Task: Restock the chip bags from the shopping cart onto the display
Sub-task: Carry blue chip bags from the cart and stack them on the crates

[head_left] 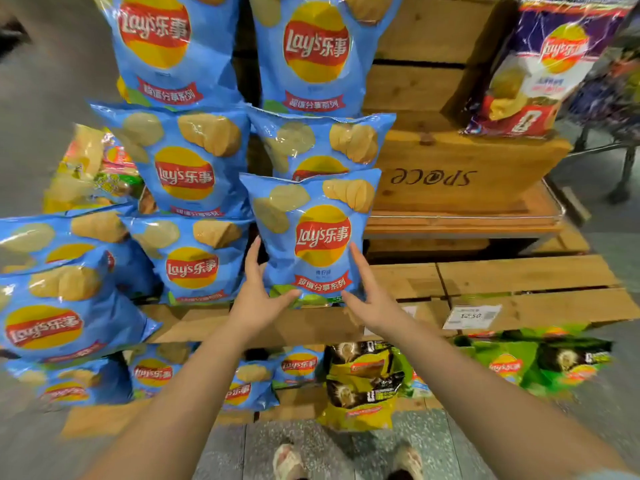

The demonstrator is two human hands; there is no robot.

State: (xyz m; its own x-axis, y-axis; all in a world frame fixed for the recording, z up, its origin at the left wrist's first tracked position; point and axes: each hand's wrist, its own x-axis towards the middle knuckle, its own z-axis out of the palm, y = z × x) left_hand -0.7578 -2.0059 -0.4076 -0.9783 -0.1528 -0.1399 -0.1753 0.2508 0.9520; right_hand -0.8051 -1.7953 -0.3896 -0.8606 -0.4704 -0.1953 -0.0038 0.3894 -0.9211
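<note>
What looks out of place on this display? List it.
The purple bag leans tilted on the crate, alone among bare wood, apart from the blue rows. Green bags lie jumbled at floor level. The blue bag between the left hand and right hand stands upright.

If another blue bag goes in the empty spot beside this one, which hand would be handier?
Probably the right hand: it rests on the blue bag at the edge next to the bare wooden shelf. The left hand sits against the stocked bags.
</note>
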